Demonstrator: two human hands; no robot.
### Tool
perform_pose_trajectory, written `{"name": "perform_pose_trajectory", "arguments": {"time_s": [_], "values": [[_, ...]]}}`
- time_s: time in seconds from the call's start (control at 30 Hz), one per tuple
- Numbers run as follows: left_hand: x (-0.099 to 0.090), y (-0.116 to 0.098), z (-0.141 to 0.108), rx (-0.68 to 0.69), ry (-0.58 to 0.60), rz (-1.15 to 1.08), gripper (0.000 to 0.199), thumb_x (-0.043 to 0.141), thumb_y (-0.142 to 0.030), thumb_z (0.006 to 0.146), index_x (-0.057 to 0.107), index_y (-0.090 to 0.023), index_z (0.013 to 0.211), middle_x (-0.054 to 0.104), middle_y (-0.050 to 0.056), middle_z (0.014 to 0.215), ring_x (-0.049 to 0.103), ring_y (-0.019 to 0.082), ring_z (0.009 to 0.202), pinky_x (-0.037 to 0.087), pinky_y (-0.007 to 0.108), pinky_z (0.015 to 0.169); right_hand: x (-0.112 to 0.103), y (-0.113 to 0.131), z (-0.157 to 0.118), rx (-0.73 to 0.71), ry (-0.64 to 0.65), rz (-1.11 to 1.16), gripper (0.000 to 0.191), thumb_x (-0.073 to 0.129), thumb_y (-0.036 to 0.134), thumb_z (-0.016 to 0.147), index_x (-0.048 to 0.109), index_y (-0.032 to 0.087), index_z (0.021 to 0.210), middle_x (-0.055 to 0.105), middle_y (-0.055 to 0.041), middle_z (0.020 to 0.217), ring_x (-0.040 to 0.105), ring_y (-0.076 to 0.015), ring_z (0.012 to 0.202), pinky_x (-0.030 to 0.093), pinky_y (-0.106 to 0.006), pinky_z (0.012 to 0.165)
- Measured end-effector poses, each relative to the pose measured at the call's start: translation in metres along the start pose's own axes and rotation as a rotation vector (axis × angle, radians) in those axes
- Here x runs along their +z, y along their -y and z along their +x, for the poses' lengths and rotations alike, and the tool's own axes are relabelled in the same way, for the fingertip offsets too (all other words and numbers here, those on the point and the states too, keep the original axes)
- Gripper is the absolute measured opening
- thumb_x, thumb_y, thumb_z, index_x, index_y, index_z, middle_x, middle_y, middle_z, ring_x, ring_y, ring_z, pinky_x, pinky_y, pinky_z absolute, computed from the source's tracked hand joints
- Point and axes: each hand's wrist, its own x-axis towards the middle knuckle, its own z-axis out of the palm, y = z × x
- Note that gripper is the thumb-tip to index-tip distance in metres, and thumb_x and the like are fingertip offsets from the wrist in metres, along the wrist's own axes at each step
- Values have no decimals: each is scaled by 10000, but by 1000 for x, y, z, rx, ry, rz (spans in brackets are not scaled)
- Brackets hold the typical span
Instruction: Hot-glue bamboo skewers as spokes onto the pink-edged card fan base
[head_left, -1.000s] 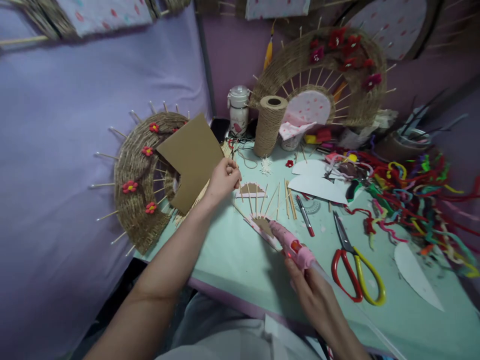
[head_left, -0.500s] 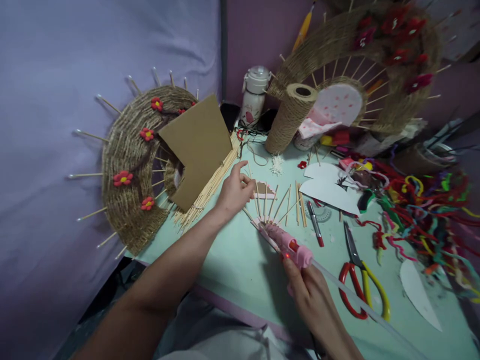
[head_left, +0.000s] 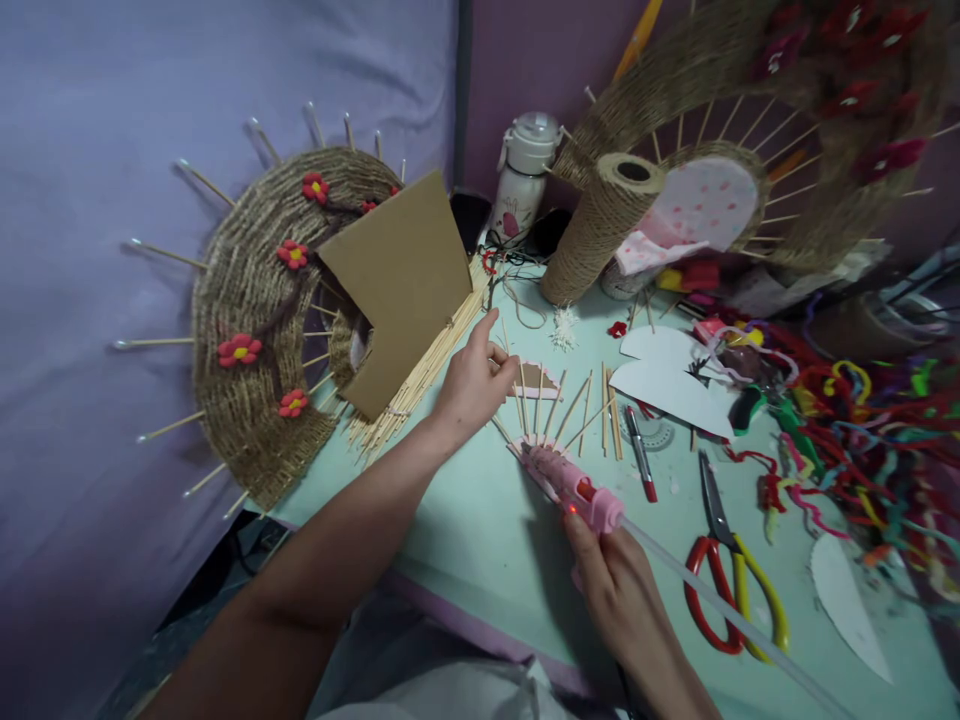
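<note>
Glue gun [head_left: 568, 477] tight in right hand [head_left: 616, 590] — left hand [head_left: 474, 378], index and thumb apart — tabletop [head_left: 472, 545] to near edge.

hands [head_left: 474, 388] bare; L+R forearms [head_left: 375, 500] bare; clothes [head_left: 457, 692] lt grey-white w/ creases

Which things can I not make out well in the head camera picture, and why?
Head view: handle of the glue gun, mostly hidden by the right hand.
Head view: part of the left woven arch, behind cardboard.
Head view: end of the glue stick, cut off by the bottom edge.
Head view: ends of the colourful strands, blurred.
</note>
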Motion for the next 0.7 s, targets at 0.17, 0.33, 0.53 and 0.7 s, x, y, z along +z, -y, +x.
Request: {"name": "perform_pose_trajectory", "arguments": {"time_s": [0.17, 0.33, 0.53, 0.7], "values": [[-1, -1, -1, 7, 3, 22, 657, 555, -167, 882, 309, -209, 1490, 632, -54, 763, 616, 82, 591, 470, 223, 617, 1, 0, 1, 18, 5, 17, 472, 390, 615, 943, 589, 272, 686, 536, 6, 526, 554, -206, 517, 470, -346, 518], [-2, -2, -2, -10, 27, 41, 657, 538, -167, 891, 287, -223, 1495, 625, -70, 765, 614, 72, 576, 471, 226, 624, 2, 0, 0, 119, 42, -3, 535, 373, 656, 927, 587, 253, 647, 533, -2, 507, 537, -200, 503, 451, -338, 515], [-1, -1, -1, 6, 25, 53, 667, 543, -167, 894, 278, -220, 1503, 629, -65, 769, 612, 73, 579, 470, 234, 626, 0, 2, 1, 83, 63, 6, 517, 374, 622, 942, 684, 241, 778, 616, -20, 580, 598, -218, 579, 462, -333, 550], [-1, 0, -1, 10, 24, 62, 668, 541, -168, 894, 275, -214, 1504, 634, -60, 775, 603, 71, 567, 462, 230, 610, 0, 4, 2, 49, 67, 22, 485, 385, 582, 950, 712, 232, 878, 667, -33, 660, 641, -234, 666, 478, -333, 583]]}}
